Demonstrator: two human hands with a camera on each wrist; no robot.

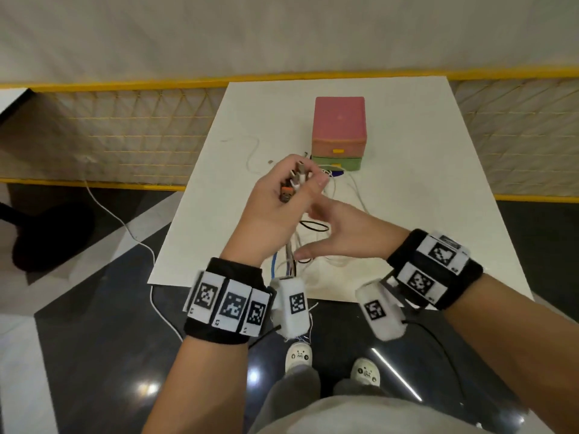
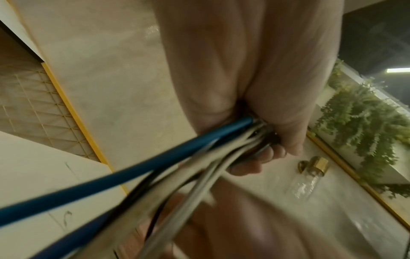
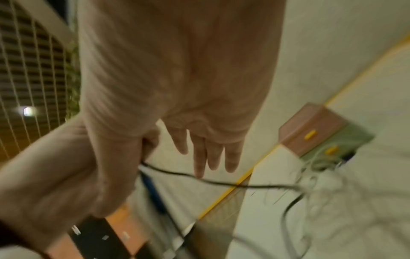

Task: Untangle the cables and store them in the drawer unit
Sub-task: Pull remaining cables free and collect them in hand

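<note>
Nearest us, our left hand (image 1: 275,208) grips the bundled cables (image 1: 293,183) by their plug ends, strands trailing toward 6 o'clock over the table (image 1: 423,183). Our right hand (image 1: 341,233), fingers straight and holding nothing, sits at the bundle's 4 o'clock, nearer the strands; the drawer unit (image 1: 340,133) stands at 12 o'clock, both drawers apparently closed.

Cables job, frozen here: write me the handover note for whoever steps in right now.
Left hand: grips a bunch of cable ends, plugs sticking up out of the grip; the cables trail down to the table.
Right hand: open, fingers straight, beside the hanging strands, holding nothing.
Drawer unit: at the table's far side, both drawers look closed.
Loose white cables lie in front of it.
Done: ends gathered.
Left: separate the strands, open a drawer, stow everything.
</note>
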